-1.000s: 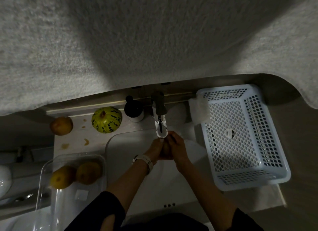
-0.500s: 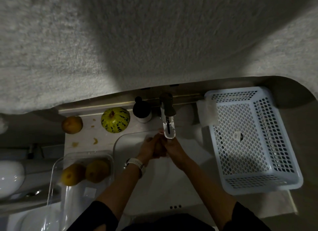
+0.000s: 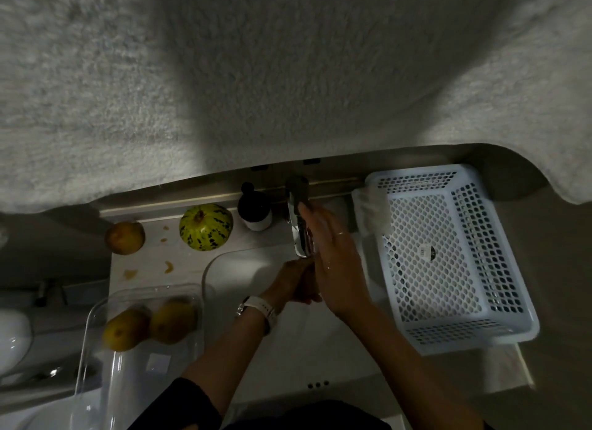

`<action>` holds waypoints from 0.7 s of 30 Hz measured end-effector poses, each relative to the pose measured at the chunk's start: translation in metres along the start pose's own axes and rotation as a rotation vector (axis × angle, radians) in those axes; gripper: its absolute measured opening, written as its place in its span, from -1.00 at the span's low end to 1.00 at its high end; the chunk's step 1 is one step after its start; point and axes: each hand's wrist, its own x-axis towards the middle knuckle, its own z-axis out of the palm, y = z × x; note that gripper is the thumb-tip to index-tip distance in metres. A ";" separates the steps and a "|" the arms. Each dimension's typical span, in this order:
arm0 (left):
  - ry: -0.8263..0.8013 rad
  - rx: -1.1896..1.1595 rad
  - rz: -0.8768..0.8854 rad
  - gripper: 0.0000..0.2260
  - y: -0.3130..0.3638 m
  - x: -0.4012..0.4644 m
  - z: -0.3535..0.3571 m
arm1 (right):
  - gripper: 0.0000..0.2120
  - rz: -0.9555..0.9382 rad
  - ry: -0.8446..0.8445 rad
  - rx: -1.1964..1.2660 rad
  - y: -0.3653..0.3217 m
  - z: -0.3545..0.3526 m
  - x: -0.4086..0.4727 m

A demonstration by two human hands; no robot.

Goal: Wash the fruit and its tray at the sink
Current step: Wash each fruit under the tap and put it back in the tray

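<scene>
looking down at the sink (image 3: 256, 269), i see my left hand (image 3: 293, 282) low in the basin under the faucet (image 3: 299, 218), fingers curled round a brownish fruit that is mostly hidden behind my right hand, so i cannot tell which kind. my right hand (image 3: 336, 269) is raised, fingers straight and loose, gripping nothing, fingertips reaching up along the faucet's side. a white watch (image 3: 261, 308) sits on the left wrist. the clear tray (image 3: 105, 359) stands on the counter left of the basin with two yellow-brown fruits (image 3: 150, 327) in its far end. beyond it a striped green melon (image 3: 206, 227) and another brown fruit (image 3: 125, 238) lie on the counter, near a dark soap bottle (image 3: 254, 210). a white perforated basket (image 3: 448, 256) stands right of the basin.
</scene>
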 end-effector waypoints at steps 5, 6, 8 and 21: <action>-0.037 -0.092 0.091 -0.78 -0.008 -0.020 -0.006 | -0.45 0.050 0.003 -0.176 0.006 0.009 -0.016; -0.030 -0.116 0.091 -0.83 -0.009 -0.024 -0.007 | -0.46 0.047 -0.011 -0.201 0.008 0.010 -0.019; 0.008 -0.225 0.058 -0.76 -0.011 -0.032 -0.009 | -0.43 -0.002 -0.018 -0.263 0.015 0.008 -0.020; -0.148 -0.510 -0.046 -0.54 -0.027 -0.060 -0.024 | -0.20 0.295 -0.050 -0.763 0.103 -0.018 0.009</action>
